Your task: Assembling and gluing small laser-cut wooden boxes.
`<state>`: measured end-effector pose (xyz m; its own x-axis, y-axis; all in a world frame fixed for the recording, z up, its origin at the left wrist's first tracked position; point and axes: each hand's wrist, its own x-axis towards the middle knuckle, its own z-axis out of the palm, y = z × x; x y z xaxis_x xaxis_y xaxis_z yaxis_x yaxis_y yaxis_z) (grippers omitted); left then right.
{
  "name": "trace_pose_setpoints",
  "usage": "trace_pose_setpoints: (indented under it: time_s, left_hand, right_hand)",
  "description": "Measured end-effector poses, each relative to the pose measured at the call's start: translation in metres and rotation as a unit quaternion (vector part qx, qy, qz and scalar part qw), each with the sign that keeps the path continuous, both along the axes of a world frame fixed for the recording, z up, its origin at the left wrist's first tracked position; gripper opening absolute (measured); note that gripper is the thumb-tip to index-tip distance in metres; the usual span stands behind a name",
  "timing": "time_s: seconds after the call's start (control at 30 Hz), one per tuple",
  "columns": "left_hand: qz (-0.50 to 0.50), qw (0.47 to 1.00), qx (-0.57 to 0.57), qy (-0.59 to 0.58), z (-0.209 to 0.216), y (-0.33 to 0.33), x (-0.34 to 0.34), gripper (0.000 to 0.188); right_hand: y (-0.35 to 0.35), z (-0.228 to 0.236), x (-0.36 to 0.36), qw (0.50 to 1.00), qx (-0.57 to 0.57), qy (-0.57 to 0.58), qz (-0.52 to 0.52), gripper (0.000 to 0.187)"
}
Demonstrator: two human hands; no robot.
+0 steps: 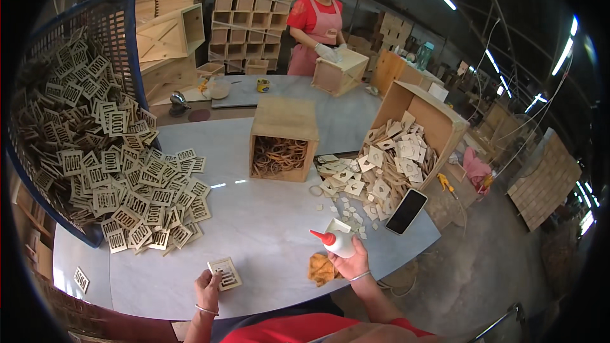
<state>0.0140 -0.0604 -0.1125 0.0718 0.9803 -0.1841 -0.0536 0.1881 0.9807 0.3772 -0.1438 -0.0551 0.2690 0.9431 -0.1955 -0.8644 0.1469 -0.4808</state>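
Head view: the left hand rises from 6 o'clock, fingers pinching the near edge of a slotted wooden tile that lies flat on the table. The right hand, at 5 o'clock, is closed around a white glue bottle, its red nozzle tilted toward 9 o'clock. A yellow rag lies just beside that hand. More tiles spill from a blue crate at 9 o'clock.
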Motion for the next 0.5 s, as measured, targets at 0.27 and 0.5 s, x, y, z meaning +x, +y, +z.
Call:
trace_pose_setpoints:
  time_s: [0.27, 0.5]
  left_hand:
    - [0.002, 0.999, 0.005, -0.039, -0.014, 0.002, -0.002, 0.016]
    - [0.000, 0.999, -0.009, -0.035, -0.003, 0.000, 0.001, 0.015]
  right_hand:
    - [-0.001, -0.001, -0.001, 1.000, 0.000, -0.004, 0.014, 0.041]
    - [-0.003, -0.004, -0.002, 1.000, -0.014, -0.016, 0.012, 0.039]
